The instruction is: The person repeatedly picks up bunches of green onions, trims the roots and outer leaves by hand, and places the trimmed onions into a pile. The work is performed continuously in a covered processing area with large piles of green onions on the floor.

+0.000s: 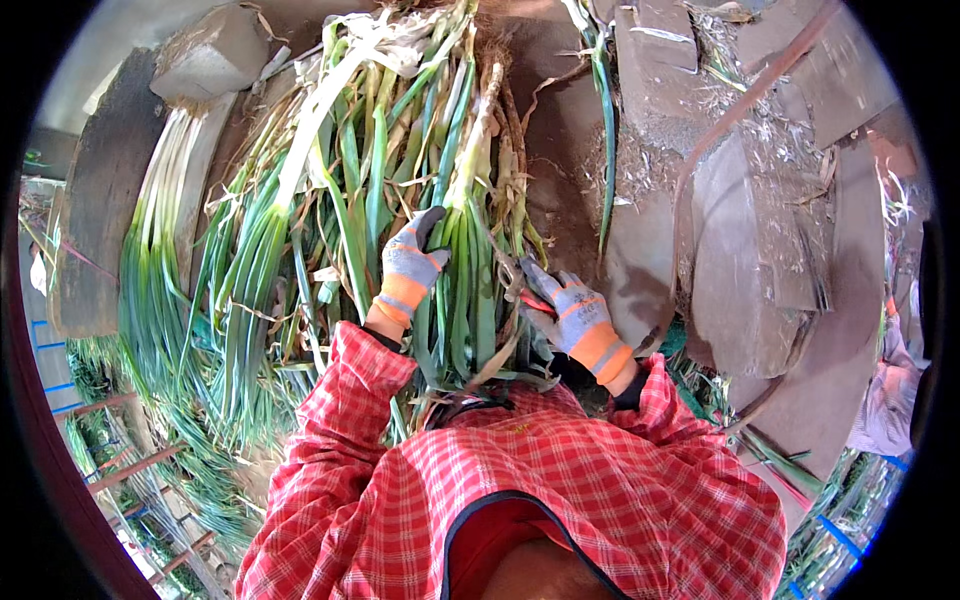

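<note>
My left hand, in a grey glove with orange bands, is closed at the left side of a bunch of green onions. Its dark thumb and fingertips press on the stalks, and broad green leaves hang down toward my lap. Just right of the bunch, my right hand, gloved alike, is wrapped round a red-handled metal cutting tool. The tool's metal end points up and left against the leaves; its exact kind is hard to make out. A large heap of untrimmed green onions with dry, brownish leaves lies beyond and left of my hands.
Cleaned green onions lie at the far left on a board, below a stone block. Boards littered with dry scraps and a dark hose are on the right. Another person's sleeve shows at the right rim.
</note>
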### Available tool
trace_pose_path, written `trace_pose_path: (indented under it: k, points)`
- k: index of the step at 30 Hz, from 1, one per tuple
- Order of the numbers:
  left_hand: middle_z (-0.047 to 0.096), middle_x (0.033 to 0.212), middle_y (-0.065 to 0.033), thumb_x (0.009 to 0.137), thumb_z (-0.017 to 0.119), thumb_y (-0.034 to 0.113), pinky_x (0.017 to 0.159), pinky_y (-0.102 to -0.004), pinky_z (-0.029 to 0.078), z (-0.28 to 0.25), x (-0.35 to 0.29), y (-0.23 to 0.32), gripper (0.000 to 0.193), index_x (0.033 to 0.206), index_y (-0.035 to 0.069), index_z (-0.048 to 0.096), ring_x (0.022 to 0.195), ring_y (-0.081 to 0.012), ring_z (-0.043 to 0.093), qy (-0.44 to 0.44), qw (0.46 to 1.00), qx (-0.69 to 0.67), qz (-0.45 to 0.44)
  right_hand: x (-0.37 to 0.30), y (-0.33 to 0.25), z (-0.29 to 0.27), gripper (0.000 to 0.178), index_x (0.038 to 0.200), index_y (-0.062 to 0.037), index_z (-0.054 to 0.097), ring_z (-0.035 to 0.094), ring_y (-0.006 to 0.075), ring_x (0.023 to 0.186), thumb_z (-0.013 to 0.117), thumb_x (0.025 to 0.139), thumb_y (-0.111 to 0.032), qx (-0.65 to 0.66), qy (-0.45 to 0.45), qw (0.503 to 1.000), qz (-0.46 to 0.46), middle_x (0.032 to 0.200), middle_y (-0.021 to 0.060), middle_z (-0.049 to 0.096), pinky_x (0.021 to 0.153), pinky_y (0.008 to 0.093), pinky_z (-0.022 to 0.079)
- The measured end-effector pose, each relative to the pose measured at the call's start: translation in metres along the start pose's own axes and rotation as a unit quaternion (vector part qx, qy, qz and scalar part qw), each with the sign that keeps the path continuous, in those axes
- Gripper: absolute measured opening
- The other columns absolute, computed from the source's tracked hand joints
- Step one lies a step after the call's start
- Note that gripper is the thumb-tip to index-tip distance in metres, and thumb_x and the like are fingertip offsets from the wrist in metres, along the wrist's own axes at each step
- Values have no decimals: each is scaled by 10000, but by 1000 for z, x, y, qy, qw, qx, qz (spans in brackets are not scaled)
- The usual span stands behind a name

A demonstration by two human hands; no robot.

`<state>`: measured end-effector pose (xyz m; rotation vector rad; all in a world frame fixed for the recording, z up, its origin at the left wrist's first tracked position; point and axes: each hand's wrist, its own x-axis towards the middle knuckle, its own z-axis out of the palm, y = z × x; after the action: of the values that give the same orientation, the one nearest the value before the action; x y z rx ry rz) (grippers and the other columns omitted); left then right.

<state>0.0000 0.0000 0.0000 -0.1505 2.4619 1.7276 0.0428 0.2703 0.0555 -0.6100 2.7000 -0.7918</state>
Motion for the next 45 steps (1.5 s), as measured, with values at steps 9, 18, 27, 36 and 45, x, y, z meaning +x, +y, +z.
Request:
trace_pose_path:
  k: [9, 18, 27, 36, 45]
  points:
    - [629, 1188, -120, 681, 712, 112, 997, -312, 426, -1, 1, 6, 545, 1215, 126, 604, 1174, -273, 553, 24, 993, 107, 37, 5, -3, 8, 640, 1403, -187, 420, 583, 374, 974, 632, 834, -391, -7, 21, 1000, -11, 1056, 187, 587, 778, 467, 503]
    - [641, 1148, -133, 648, 721, 89, 960, -344, 445, -5, 4, 2, 556, 1194, 104, 619, 1103, -301, 579, 24, 992, 116, 41, 86, 23, 26, 621, 1374, -175, 449, 601, 374, 942, 653, 821, -372, -19, 86, 996, 32, 1036, 203, 613, 778, 452, 498]
    - [631, 1120, -150, 624, 720, 1, 950, -327, 449, 0, 4, 4, 575, 1186, 55, 610, 1067, -279, 597, 2, 998, -55, 25, 263, 103, 34, 572, 1305, -154, 521, 638, 365, 859, 658, 809, -404, 23, 190, 979, 64, 894, 174, 669, 771, 467, 502]
    - [631, 1116, -75, 753, 655, 94, 757, -233, 477, -51, 19, 57, 642, 1344, -50, 447, 849, -121, 598, -174, 922, -295, -179, 148, 35, 24, 641, 1381, -195, 461, 606, 397, 900, 696, 786, -227, 2, 139, 990, 8, 1004, 228, 606, 787, 455, 496]
    - [673, 1015, -90, 854, 596, 130, 836, -278, 504, -28, 38, 7, 349, 1167, -24, 597, 921, -165, 641, -193, 861, -409, -232, 22, 31, 22, 668, 1374, -167, 453, 580, 409, 952, 696, 754, -219, 25, 124, 992, 11, 1054, 214, 601, 790, 468, 491]
